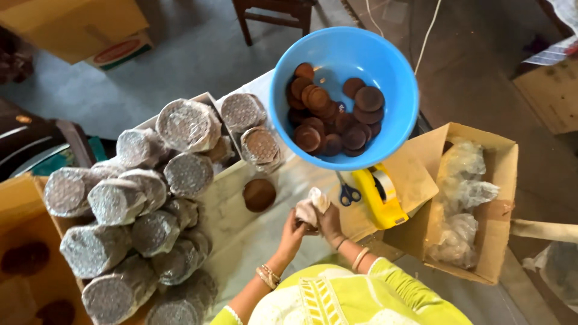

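I clench both my left hand (293, 229) and right hand (330, 221) around a crumpled whitish cloth wad (312, 204), its long axis unclear, above the table (241, 232) beside a single brown round disc (259, 194).

Both hands, left (291, 232) and right (330, 221), pinch a crumpled cloth (311, 206) over the bench (241, 235). A blue bowl (394, 129) of brown discs (331, 117) sits beyond; scissors (347, 192) and a yellow tape dispenser (378, 197) lie just beside; wrapped rolls (138, 210) pile left.
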